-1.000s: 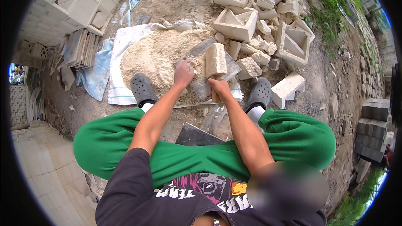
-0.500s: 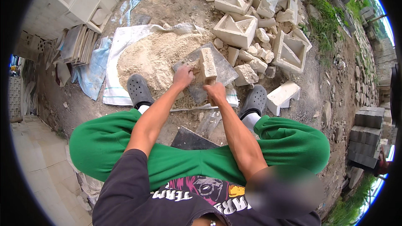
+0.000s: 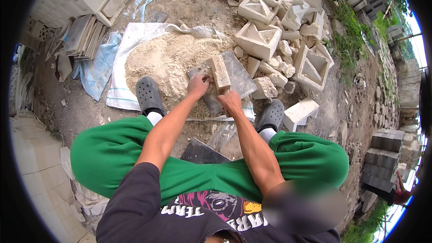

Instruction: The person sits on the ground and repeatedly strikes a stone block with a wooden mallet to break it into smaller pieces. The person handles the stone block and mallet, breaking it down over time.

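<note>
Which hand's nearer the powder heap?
Left. The left hand is at the near right edge of the powder heap; the right hand is farther right, gripping the mallet by its handle.

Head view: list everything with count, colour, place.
Mallet: one, tan, over slab
Slab: one, grey, beneath mallet
Powder: heap, beige, on sack
Sack: one, white, under powder
Rubble: many, cream, upper right
Square blocks: several, cream, amid rubble
Sheet: one, blue, upper left
Boards: several, grey, upper left
Blocks: stacks, grey, white, both sides
Plants: several, green, upper right
Panel: one, black, lower centre
Person: one, red-topped, right edge
Shoes: two, grey, near centre
Trousers: pair, green, lower half
Left hand: one, bare, beside mallet
Right hand: one, bare, gripping mallet
</note>
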